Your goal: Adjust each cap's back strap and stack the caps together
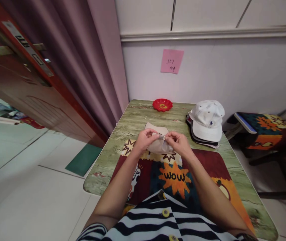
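A beige baseball cap [155, 146] lies on the patterned mat in front of me, its brim pointing away toward the wall. My left hand [146, 139] pinches the cap's back strap from the left side. From the right, my right hand [178, 142] pinches the same strap close to its small metal buckle [162, 136]. The buckle shows between my two sets of fingertips. Part of the cap is hidden behind my hands.
A stack of caps with a white cap [208, 120] on top stands at the table's right. Toward the back sits a red scalloped dish [162, 105]. The "WOW" mat [174, 177] covers the wood-patterned table [102, 167]. A covered stool [265, 129] stands right, a door [44, 93] left.
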`<move>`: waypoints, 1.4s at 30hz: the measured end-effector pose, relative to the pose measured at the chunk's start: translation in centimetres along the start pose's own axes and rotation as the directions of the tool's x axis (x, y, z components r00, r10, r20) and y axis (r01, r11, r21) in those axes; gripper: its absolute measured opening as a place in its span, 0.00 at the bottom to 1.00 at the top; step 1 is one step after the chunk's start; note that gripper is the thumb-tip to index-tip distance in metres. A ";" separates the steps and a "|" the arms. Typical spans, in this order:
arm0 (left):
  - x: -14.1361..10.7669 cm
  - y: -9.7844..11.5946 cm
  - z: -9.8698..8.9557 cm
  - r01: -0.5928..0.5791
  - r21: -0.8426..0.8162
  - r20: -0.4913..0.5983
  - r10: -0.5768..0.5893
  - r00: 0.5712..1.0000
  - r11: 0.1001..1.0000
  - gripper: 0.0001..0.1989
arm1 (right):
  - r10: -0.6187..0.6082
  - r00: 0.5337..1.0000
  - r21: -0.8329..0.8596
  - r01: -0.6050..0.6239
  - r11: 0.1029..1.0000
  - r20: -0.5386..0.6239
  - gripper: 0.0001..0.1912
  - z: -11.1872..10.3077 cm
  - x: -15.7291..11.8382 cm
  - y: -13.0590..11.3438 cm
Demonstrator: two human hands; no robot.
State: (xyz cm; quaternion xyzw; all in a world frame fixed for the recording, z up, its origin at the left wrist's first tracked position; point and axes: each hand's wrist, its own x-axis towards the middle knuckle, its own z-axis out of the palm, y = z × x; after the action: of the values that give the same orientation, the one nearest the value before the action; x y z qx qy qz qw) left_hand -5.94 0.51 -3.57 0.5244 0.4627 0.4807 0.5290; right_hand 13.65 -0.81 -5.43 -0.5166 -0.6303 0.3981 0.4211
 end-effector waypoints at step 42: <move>4.3 3.1 -3.6 -0.034 0.307 0.619 -0.172 0.767 0.951 0.16 | -0.098 0.991 -0.042 0.102 0.994 0.089 0.13 0.1 1.0 -2.2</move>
State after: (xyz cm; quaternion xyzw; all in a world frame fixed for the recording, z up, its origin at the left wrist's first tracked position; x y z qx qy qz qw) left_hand -9.13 5.10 -0.47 0.7127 0.3420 0.1780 0.5860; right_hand 12.78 -0.17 -3.28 -0.4762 -0.6823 0.3837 0.4005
